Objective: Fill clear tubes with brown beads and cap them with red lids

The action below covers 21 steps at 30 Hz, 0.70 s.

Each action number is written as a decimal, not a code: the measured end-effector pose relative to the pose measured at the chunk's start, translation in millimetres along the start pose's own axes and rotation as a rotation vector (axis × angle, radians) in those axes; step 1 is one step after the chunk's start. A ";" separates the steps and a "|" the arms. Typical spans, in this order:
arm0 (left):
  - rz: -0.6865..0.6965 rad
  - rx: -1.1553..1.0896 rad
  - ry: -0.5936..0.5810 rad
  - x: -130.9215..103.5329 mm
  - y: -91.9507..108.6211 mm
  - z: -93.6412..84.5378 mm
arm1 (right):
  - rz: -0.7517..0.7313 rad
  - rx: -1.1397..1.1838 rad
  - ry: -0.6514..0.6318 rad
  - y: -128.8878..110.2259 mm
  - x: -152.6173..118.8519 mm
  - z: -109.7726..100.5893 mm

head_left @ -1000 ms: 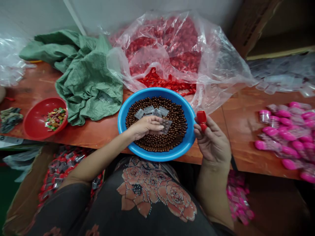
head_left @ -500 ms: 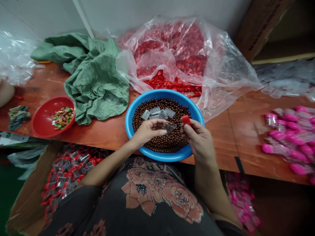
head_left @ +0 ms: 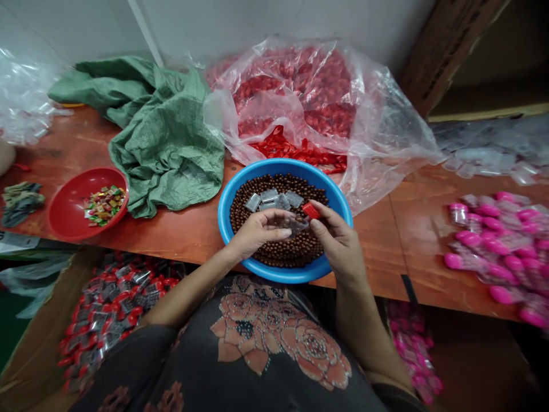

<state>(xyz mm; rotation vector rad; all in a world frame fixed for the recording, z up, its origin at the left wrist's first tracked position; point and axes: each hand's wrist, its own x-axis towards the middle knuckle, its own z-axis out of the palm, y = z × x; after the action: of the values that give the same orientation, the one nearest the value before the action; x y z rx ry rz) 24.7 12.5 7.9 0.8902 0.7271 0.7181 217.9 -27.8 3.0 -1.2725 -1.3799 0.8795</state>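
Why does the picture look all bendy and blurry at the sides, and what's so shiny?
Head view: wide-angle bending seems to tilt the cardboard box; the pink-capped containers look soft; white glints streak the clear plastic bag.

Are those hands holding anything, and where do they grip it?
Left hand: a small clear container, by its near edge. Right hand: a red cap, pinched at its side.

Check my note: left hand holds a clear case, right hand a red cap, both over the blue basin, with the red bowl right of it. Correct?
The side is wrong: the head view shows the red bowl left of the blue basin. The rest holds: left hand on the clear case, right hand on the red cap.
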 end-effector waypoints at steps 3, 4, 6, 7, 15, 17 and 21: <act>0.026 -0.017 -0.004 0.9 -2.9 2.7 | -0.139 -0.161 -0.046 -8.6 0.0 1.5; 0.030 -0.017 -0.009 1.1 -3.8 4.0 | -0.178 -0.202 -0.060 -11.9 -0.1 2.2; 0.013 -0.009 -0.028 0.6 -5.1 6.8 | -0.228 -0.239 -0.098 -17.6 -0.3 3.4; -0.005 -0.011 -0.043 0.0 -5.5 7.8 | -0.236 -0.235 -0.117 -19.6 -0.6 3.7; -0.022 -0.111 -0.019 -3.2 -7.8 0.3 | 0.040 0.083 0.133 -13.8 -2.8 3.7; -0.002 -0.092 -0.014 -3.1 -7.0 -1.3 | 0.135 0.216 0.127 -11.3 -0.7 4.3; 0.046 0.002 -0.004 -3.5 -3.9 -1.6 | 0.241 0.397 0.034 -10.8 4.8 4.5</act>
<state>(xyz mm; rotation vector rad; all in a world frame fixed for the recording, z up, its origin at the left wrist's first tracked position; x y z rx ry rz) 22.4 8.7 4.8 0.9122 0.7059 0.7561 211.4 -24.5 13.2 -1.1484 -0.9740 1.2225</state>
